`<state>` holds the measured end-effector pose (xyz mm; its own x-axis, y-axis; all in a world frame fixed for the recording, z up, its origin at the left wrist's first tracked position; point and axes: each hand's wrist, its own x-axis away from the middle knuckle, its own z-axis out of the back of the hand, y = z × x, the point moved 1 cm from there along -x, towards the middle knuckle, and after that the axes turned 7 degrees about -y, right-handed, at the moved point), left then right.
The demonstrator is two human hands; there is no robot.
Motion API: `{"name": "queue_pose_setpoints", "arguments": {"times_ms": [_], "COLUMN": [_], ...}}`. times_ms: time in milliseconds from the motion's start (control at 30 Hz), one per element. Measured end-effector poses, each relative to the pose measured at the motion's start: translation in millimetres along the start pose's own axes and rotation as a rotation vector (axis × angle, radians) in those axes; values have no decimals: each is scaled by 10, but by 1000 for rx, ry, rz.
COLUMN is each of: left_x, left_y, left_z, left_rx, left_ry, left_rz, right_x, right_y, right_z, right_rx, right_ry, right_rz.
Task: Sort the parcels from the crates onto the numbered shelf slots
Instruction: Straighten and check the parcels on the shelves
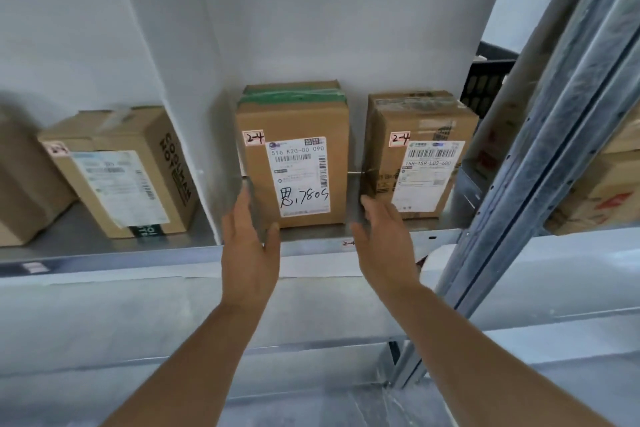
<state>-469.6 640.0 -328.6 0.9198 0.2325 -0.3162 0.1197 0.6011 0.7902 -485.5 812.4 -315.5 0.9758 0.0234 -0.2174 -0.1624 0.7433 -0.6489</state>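
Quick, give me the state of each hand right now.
Left hand: open, fingers straight against the green-taped parcel.
Right hand: open, holding nothing.

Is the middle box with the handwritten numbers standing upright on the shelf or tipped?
Upright. The middle box stands on its bottom on the shelf, label text level and readable.

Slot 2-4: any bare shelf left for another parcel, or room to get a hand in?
Bare strip between the green-taped box and the right box, a hand's passage only. Bare shelf lip in front. Left hand touches the green-taped box by the divider. Right box crowds the upright.
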Motion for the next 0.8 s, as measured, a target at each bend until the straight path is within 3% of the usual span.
{"name": "queue_pose_setpoints", "arguments": {"times_ms": [333,800], "left_x": [-340,-350], "left_y": [-427,-451], "left_z": [-7,-35], "left_rx": [87,195], "left_ry": [-189,-126], "left_rz": [-53,-29], "right_x": [-288,-323], "right_y": [-21,15], "right_z": [-389,-446], "right_rx": [-64,-88], "right_ry": [-8,96], "right_rz": [-113,-79]}}
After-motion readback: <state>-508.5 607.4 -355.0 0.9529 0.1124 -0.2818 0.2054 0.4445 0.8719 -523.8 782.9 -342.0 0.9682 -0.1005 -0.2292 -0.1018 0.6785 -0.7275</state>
